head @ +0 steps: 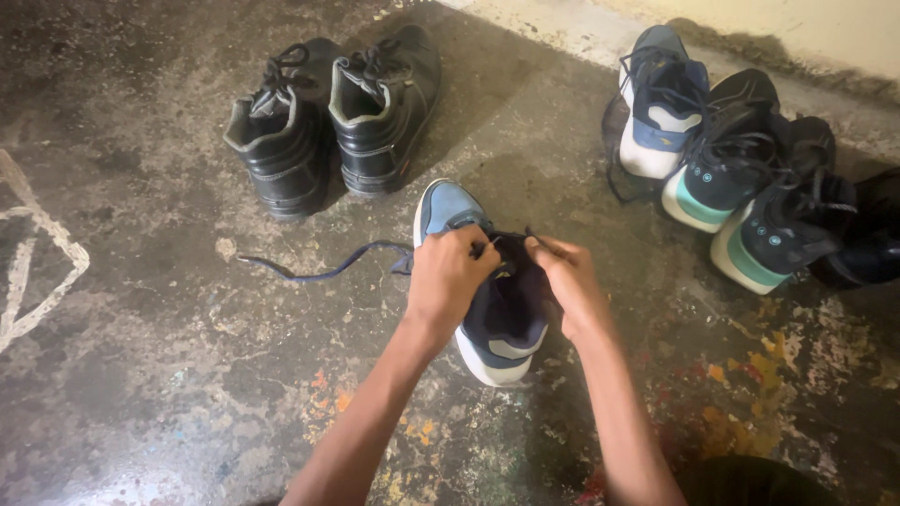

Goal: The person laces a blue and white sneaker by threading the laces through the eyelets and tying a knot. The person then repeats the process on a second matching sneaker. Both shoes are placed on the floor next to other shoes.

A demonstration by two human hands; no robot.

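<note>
- Hands meet over a blue and navy sneaker (487, 309) at the centre of a stained concrete floor (141, 375), its pale blue toe pointing to 12 o'clock and its white heel to 6 o'clock.
- The left hand (450, 276) has its fingers curled shut on the dark lace at the shoe's tongue; the right hand (567, 281) pinches the same lace just beside it, fingers closed.
- One loose lace end (319, 270) trails across the floor toward 9 o'clock.
- A pair of black boots (333, 117) stands at 11 o'clock, well apart from the sneaker.
- At 2 o'clock, a matching blue sneaker (661, 103) sits beside two black shoes with teal-and-white soles (750, 197), near the wall.
</note>
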